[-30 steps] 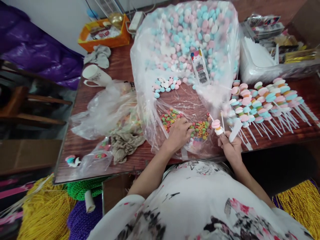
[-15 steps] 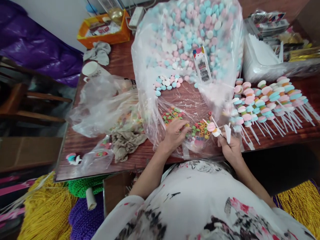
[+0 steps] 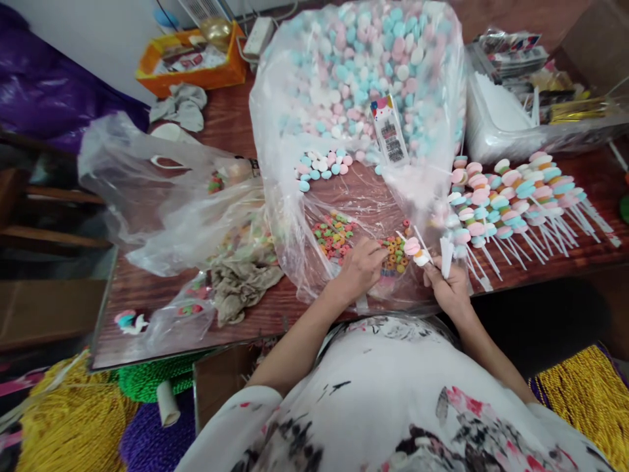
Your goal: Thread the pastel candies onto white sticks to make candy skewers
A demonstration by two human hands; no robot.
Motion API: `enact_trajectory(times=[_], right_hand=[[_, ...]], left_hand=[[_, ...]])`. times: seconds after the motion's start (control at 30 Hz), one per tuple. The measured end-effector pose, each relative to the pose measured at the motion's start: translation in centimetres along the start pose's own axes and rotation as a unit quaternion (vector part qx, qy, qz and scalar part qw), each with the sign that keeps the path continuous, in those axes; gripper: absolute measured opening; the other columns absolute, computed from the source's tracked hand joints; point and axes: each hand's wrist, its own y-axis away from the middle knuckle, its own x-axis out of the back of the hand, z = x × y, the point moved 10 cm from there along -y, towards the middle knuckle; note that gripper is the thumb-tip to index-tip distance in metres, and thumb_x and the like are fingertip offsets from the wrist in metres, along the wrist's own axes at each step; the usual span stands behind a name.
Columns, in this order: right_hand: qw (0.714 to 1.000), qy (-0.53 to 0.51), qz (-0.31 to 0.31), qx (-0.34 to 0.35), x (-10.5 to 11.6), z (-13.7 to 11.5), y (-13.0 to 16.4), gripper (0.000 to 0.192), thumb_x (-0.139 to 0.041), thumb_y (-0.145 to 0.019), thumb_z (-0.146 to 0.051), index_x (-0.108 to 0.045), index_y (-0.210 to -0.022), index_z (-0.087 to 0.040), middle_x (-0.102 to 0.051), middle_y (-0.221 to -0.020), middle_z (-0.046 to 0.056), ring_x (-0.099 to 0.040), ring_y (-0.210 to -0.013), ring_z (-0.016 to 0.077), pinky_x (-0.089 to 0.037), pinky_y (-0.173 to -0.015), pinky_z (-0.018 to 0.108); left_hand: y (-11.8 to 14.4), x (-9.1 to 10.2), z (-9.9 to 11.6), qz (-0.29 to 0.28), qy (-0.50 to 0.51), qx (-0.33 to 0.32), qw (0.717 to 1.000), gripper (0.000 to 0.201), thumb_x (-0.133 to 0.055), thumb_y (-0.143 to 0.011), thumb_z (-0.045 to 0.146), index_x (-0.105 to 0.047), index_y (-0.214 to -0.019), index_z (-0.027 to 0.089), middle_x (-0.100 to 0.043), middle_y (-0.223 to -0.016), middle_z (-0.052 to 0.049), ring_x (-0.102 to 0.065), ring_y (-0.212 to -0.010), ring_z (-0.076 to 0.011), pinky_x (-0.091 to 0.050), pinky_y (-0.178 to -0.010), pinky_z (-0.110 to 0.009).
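One clear plastic bag [image 3: 268, 111], bulging with pink, white and blue marshmallow-like discs, fills the upper middle of the frame. At the right, a row of loaded skewers [image 3: 511, 200] lies with its white sticks pointing toward the lower right. Two bare hands meet near the centre: the left hand [image 3: 362, 265] bends its fingers down among heaps of small coloured cereal rings [image 3: 337, 236], though whether it pinches one cannot be told; the right hand [image 3: 449, 288], right of centre, grips a part-loaded skewer [image 3: 414, 250] together with spare white sticks [image 3: 446, 255]. That skewer leans toward the upper left, bearing pink, orange and white pieces. Threading seems the step in hand; the next move seems to call for singling out one ring and keeping the stick's tip steady to take its hole.
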Motion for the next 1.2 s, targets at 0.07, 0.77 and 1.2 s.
enact_trajectory(times=[0.07, 0.77, 1.2], right_hand=[[1.000, 0.012, -0.015, 0.018, -0.3, -0.6, 0.2, 0.038, -0.050, -0.096, -0.032, -0.051, -0.061, -0.019, -0.047, -0.057, -0.003, -0.044, -0.054, 0.0108, -0.034, -0.054, 0.025], [0.991, 0.079, -0.061, 0.093, -2.9, -3.1, 1.6, 0.023, -0.047, -0.095, -0.022, -0.058, -0.076, -0.021, -0.050, -0.060, -0.002, -0.046, -0.053, 0.0124, -0.036, -0.055, 0.025], [0.991, 0.032, -0.067, 0.109, -3.8, -2.7, 1.5, 0.032, -0.048, -0.095, -0.026, -0.050, -0.064, -0.020, -0.048, -0.057, -0.003, -0.045, -0.051, 0.0112, -0.036, -0.052, 0.024]], left_hand=[[0.3, 1.7, -1.0, 0.054, 0.072, 0.056, 0.994, 0.013, -0.058, -0.087, 0.017, -0.071, -0.086, 0.018, -0.069, -0.080, -0.006, -0.061, -0.076, -0.0169, -0.049, -0.073, -0.033], [1.7, 6.5, 1.7, 0.176, 0.036, 0.036, 0.983, 0.010, -0.064, -0.084, 0.016, -0.071, -0.089, 0.022, -0.069, -0.085, -0.004, -0.063, -0.082, -0.0163, -0.051, -0.079, -0.035], [4.8, 2.4, -5.1, 0.258, 0.486, 0.339, 0.763, 0.025, -0.077, -0.075, 0.035, -0.076, -0.095, 0.020, -0.072, -0.078, -0.001, -0.063, -0.061, -0.0110, -0.054, -0.061, -0.025]])
